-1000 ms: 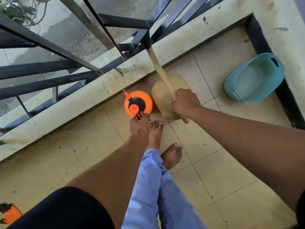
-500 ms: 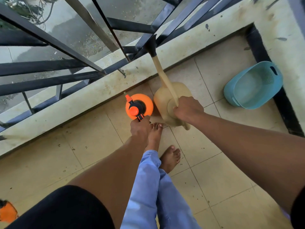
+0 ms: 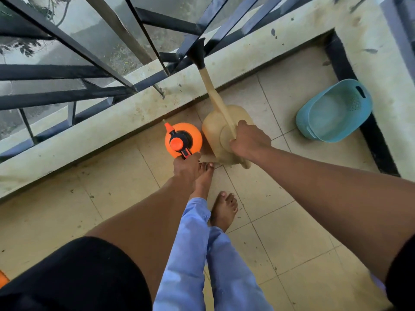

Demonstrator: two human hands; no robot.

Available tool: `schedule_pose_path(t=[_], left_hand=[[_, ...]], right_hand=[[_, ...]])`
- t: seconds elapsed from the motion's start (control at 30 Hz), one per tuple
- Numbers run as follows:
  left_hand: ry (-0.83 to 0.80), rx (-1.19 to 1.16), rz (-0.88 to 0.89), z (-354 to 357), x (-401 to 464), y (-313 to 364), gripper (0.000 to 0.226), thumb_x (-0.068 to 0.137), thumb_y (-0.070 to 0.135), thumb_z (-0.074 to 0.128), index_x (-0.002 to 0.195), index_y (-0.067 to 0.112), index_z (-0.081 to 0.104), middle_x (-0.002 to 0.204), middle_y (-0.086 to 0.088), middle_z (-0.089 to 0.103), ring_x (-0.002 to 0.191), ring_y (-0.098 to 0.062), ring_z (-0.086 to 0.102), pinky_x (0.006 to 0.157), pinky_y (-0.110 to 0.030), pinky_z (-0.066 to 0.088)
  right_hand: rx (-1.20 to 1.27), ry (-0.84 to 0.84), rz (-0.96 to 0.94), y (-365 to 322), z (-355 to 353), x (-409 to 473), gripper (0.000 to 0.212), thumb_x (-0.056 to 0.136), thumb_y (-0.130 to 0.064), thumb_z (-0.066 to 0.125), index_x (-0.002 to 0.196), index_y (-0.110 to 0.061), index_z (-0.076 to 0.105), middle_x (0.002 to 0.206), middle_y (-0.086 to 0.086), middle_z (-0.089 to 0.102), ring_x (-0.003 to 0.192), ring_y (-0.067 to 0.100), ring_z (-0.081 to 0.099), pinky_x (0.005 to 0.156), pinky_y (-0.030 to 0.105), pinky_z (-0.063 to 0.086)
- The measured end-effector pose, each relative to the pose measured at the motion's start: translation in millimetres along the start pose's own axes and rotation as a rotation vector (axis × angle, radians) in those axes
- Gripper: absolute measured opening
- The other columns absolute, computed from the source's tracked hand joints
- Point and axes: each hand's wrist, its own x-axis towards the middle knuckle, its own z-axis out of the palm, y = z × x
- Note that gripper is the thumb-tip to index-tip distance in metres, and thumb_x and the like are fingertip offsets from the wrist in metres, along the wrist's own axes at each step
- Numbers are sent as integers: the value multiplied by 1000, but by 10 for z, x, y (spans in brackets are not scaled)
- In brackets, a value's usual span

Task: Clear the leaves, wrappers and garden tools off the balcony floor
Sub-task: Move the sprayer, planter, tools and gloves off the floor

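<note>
A balcony floor (image 3: pixel 292 232) of pale square tiles runs up to a stained concrete kerb (image 3: pixel 112 122), above which a dark metal railing (image 3: pixel 94 70) crosses the upper part of the view. The left hand (image 3: pixel 186 167) grips the rear handle of an orange pump sprayer (image 3: pixel 183 139); its fingers are curled under that handle and cannot be seen from above, so only the knuckles and the back of the hand show. The sprayer stands just beside the kerb with its black-and-orange head facing up and its small nozzle pointing up-left toward the railing. Just to its right, almost touching it, is a beige watering can (image 3: pixel 221 131). The right hand (image 3: pixel 250 142) is closed round the can's top handle, fingers wrapped tight and partly hiding the lid. The can's long spout (image 3: pixel 213 90) rises up and slightly left, its black rose tip overlapping the railing bars; the can's rear end juts out below the wrist. A teal plastic basket (image 3: pixel 334 111) lies tilted in the far right corner against the wall. Bare feet and light blue trouser legs stand below the hands, and a scrap of orange at the lower left edge is cut off.
</note>
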Motion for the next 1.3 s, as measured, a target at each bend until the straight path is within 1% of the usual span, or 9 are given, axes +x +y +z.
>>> schedule_pose_path(t=[0.1,0.27,0.37,0.47,0.53,0.83,1.03,1.17,1.3], left_hand=[[-28,-30,-40,-45,-86,-19,8,94,9,67,97,7,60,86,-8,61,68,-19,60,63,-29,61],[-25,-8,-73,-209,-358,-64,22,102,16,58,85,15,45,81,-3,48,84,-25,56,97,-35,57],[-104,-178,-112,-378,-572,-120,10,104,10,54,93,8,53,90,-9,57,74,-22,58,50,-16,55],[-81,-217,-96,-590,-682,-237,16,100,13,59,115,9,54,111,-13,59,94,-27,61,77,-27,59],[-28,-164,-68,-759,-685,-354,21,98,19,63,115,8,59,105,-13,59,96,-30,59,95,-39,55],[69,-264,-99,-1758,-788,-1151,19,95,20,65,77,16,58,79,-5,55,79,-26,56,90,-45,55],[137,-313,-92,-2593,-705,-1686,13,94,20,61,81,17,64,78,-5,61,81,-29,60,90,-48,58],[158,-350,-69,-3248,-653,-2018,12,93,25,59,90,18,69,100,-10,75,93,-33,70,92,-48,60],[90,-415,-59,-3958,-599,-2418,14,93,26,60,85,19,69,99,-15,77,78,-28,66,73,-41,56]], right_hand=[[-55,26,-18,-7,-18,-113,31,98,-26,56,124,-13,44,93,5,56,77,26,56,61,35,40],[-128,61,-40,-77,-139,-371,35,97,-26,56,128,-14,43,90,5,56,74,25,57,60,36,42],[-161,77,-85,-185,-188,-565,39,98,-25,54,134,-14,42,90,5,57,74,24,57,59,36,42],[-202,77,-160,-323,-156,-760,43,95,-28,52,134,-14,42,102,9,62,88,32,63,65,36,41],[-212,71,-200,-451,-77,-884,43,93,-31,52,131,-14,44,111,13,64,99,37,64,70,38,39],[-317,-77,-389,-1258,700,-1439,33,97,-33,50,123,-13,48,125,17,62,114,40,60,77,39,38],[-419,-182,-493,-1992,1379,-1823,37,99,-35,48,126,-10,54,131,17,60,120,37,57,85,37,42],[-466,-310,-544,-2544,1844,-2187,42,102,-36,47,132,-7,55,136,16,60,124,37,55,94,37,45],[-546,-460,-582,-3144,2331,-2634,36,101,-34,50,114,-4,66,106,14,71,101,35,68,90,48,56]])
